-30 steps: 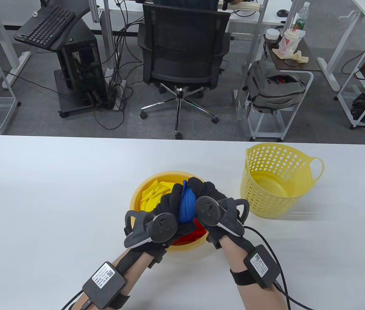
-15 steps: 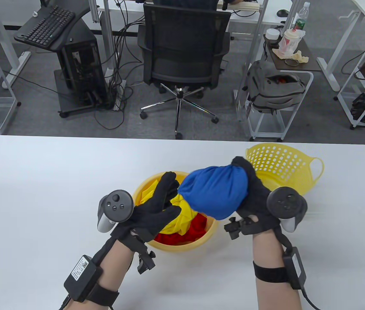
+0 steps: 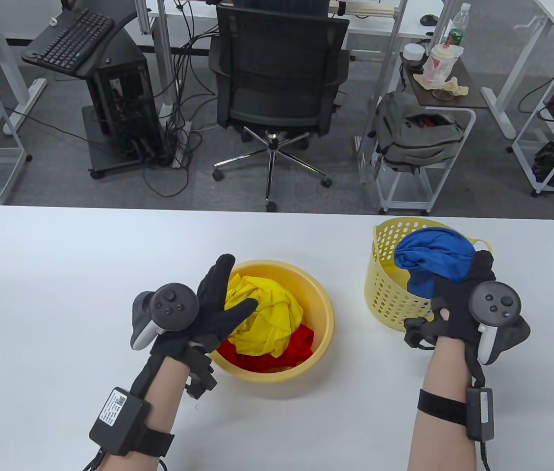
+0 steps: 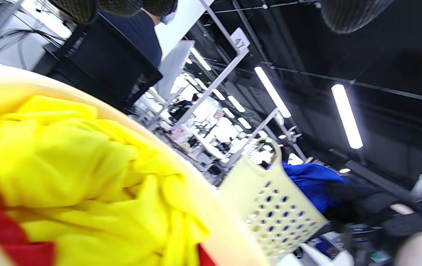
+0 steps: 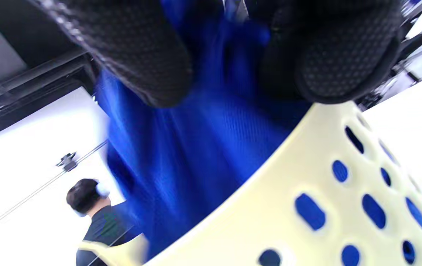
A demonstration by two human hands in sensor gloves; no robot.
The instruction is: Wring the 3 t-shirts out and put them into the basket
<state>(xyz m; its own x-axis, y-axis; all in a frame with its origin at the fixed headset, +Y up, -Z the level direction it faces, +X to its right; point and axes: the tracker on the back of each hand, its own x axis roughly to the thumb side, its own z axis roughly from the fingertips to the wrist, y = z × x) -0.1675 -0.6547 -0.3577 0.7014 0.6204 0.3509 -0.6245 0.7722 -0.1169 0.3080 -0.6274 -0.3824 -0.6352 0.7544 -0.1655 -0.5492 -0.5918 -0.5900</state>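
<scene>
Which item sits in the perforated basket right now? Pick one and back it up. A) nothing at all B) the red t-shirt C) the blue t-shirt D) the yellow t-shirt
C: the blue t-shirt fills the yellow basket, with the right hand at its rim, while the yellow t-shirt and red t-shirt lie in the round basin.

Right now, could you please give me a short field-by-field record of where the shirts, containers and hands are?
blue t-shirt: in the basket, bulging above its rim
yellow t-shirt: in the basin, on top
red t-shirt: in the basin, partly under the yellow one
left hand: fingers straight, above the basin's left rim, holds nothing
right hand: at the basket's near rim, fingers on the blue shirt; grip unclear
</scene>
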